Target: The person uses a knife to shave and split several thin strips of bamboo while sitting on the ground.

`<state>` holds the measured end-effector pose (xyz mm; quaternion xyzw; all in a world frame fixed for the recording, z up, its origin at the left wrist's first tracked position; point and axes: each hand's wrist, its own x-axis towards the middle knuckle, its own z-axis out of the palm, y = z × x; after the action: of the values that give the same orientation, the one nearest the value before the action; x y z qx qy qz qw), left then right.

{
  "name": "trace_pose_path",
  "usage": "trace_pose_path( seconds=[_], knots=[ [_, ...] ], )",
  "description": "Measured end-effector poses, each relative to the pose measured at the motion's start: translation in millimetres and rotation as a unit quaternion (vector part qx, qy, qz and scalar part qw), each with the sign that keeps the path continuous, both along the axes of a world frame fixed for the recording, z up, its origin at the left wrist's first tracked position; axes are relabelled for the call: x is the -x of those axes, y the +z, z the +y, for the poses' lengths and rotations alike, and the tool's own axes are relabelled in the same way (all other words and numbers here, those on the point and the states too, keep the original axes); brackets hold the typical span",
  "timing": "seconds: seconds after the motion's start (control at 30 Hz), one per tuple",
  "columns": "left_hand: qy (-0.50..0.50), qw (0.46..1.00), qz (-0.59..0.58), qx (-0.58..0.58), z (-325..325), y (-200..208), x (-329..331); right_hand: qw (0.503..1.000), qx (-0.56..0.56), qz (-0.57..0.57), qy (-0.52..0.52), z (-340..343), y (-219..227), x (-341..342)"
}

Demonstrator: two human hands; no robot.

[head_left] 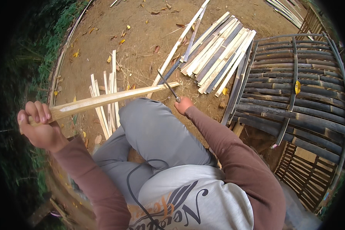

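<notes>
My left hand [40, 124] is closed round the near end of a long pale bamboo strip [115, 96], out at the left. The strip runs across above my raised knee toward the right. In my right hand [184, 104] is the handle of a knife [168, 83] with a long thin dark blade. That blade crosses the strip close to its far end; whether it cuts into the strip I cannot tell.
Cut bamboo strips [218, 53] lie in a pile ahead to the right. A smaller bundle of strips [110, 97] is on the dirt beyond my knee. To the right stands a dark bamboo slatted bench [280, 86]. A black cable [132, 178] hangs over my lap.
</notes>
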<state>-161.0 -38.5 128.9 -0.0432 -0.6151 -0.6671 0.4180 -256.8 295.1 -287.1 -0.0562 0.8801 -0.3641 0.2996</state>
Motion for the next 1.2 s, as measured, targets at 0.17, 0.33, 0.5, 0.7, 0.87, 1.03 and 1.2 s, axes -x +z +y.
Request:
trace_pose_path(
  seconds=[0.17,0.33,0.5,0.7,0.87,1.03,1.2],
  knots=[
    [0.023,1.000,-0.001,0.006,4,-3,-3,0.996,0.082,0.014,-0.013,1,15,-3],
    [0.002,1.000,0.007,0.004,-3,0,-1,1.000,-0.010,0.004,0.003,0,-8,8],
    [0.025,1.000,-0.004,0.004,1,-1,1,0.998,0.018,-0.013,0.055,-1,8,-11],
    [0.024,1.000,0.000,0.006,0,1,5,0.999,0.032,0.006,0.022,-6,-10,-2],
    [0.029,1.000,-0.002,-0.002,-5,-1,3,0.999,0.026,-0.009,0.032,-12,3,10],
    [0.005,1.000,-0.001,0.003,-3,1,2,0.999,0.027,0.024,0.001,-16,-13,10],
    [0.040,0.999,0.002,-0.005,7,2,6,0.998,0.053,0.017,-0.002,-30,6,1]
  ],
)
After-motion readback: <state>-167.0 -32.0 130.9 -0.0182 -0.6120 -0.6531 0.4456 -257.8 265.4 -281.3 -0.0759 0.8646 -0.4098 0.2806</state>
